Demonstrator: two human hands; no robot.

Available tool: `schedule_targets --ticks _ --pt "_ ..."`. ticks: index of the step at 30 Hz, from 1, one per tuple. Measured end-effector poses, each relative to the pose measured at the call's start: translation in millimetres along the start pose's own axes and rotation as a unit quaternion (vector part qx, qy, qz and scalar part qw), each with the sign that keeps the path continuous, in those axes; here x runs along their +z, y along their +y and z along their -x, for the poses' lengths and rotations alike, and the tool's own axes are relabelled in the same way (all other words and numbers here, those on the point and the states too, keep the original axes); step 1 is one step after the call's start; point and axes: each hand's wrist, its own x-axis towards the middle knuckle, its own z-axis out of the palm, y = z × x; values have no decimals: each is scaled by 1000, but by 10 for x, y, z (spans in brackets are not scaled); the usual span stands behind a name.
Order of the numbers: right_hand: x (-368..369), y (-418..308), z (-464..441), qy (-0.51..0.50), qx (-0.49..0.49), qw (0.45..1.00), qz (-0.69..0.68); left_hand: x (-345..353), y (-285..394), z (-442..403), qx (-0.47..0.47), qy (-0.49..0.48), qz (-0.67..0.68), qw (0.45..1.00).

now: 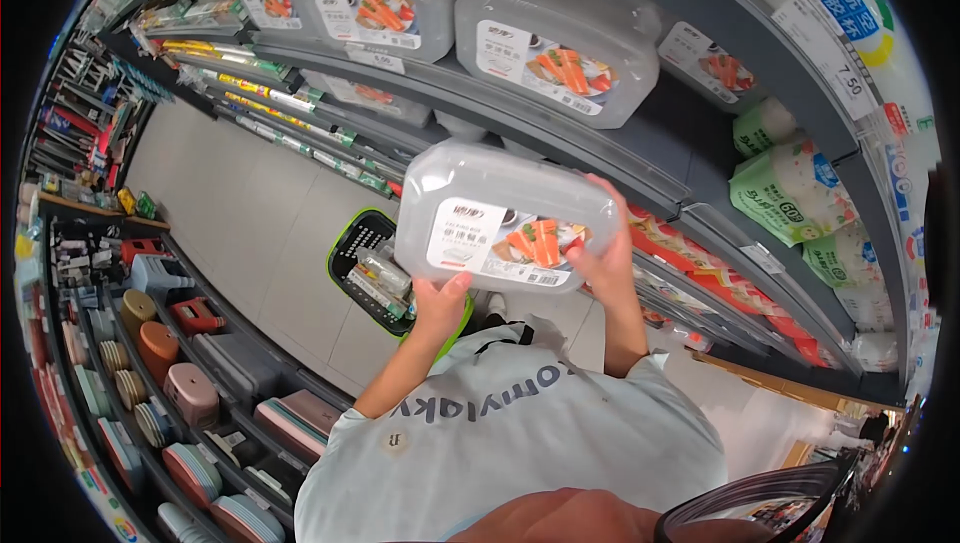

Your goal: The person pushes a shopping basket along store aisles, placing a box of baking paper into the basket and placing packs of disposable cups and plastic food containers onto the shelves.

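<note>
A pack of clear plastic food containers (420,213) with a white label showing sliced salmon is held up in front of my chest. My left hand (440,308) grips its lower left edge, thumb on the near side. On its right end, my right hand (605,258) is closed around the corner with the thumb over the label. The fingers behind the pack are partly hidden. Below it, on the floor, stands a black and green shopping basket (345,258), partly covered by the pack and my left arm. Inside lie clear-wrapped packages (385,273).
Similar container packs (560,53) line the shelf (690,133) ahead, with green-and-white packages (790,188) at its right. Rolled boxes (270,98) fill lower shelves. On the left, another rack holds plates and bowls (190,393). A tiled floor (270,233) runs between.
</note>
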Motion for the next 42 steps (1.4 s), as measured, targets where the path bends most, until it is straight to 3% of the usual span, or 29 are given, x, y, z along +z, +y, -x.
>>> schedule_targets --ticks 2,4,6,8,10,14,16,19,24,30,32,33,35,36,38,39,41,42 --pt "-60 -98 56 -48 104 993 -40 -45 18 44 -11 -23 -61 998" --pt "-278 -65 54 -36 91 995 -24 7 83 42 -4 -58 -128 990" --pt "-607 -117 44 38 -20 998 -53 190 155 24 85 -112 -216 966" --pt "-872 -467 23 145 -125 981 -39 266 290 -49 82 -240 -309 917" --pt "-1191 -689 -26 204 -214 955 -12 236 282 -41 86 -272 -405 869" --pt "-1446 -988 -131 259 -285 915 122 153 164 49 41 -268 -447 852" --pt "-1461 -1005 -120 276 -234 884 297 164 106 82 28 -265 -437 859" --pt "-1256 -1027 -252 270 -222 845 404 174 18 116 17 -279 -442 853" --pt "-1191 -1047 -551 229 -205 843 442 154 -3 152 -7 -308 -476 824" --pt "-1413 -869 -766 214 -135 910 327 5 -111 187 17 -296 -490 820" --pt "-1478 -820 -787 232 -161 817 502 -39 -138 208 20 -298 -506 809" --pt "-1450 -804 -800 232 -161 818 501 -48 -140 218 4 -306 -529 791" --pt "-1325 -765 -831 238 -197 711 632 -57 -151 226 -12 -315 -552 772" --pt "-1255 -770 -831 239 -197 711 632 -56 -160 228 -21 -322 -556 766" --pt "-1107 -803 -814 275 -253 611 698 -56 -165 224 -29 -329 -560 760" --pt "-1085 -772 -802 275 -253 611 698 -55 -169 221 -33 -328 -563 758" --pt "-1073 -689 -767 192 -202 750 599 -94 -221 216 -39 -329 -566 755" --pt "-1049 -690 -795 195 -200 749 601 -175 -308 210 -48 -312 -566 761"
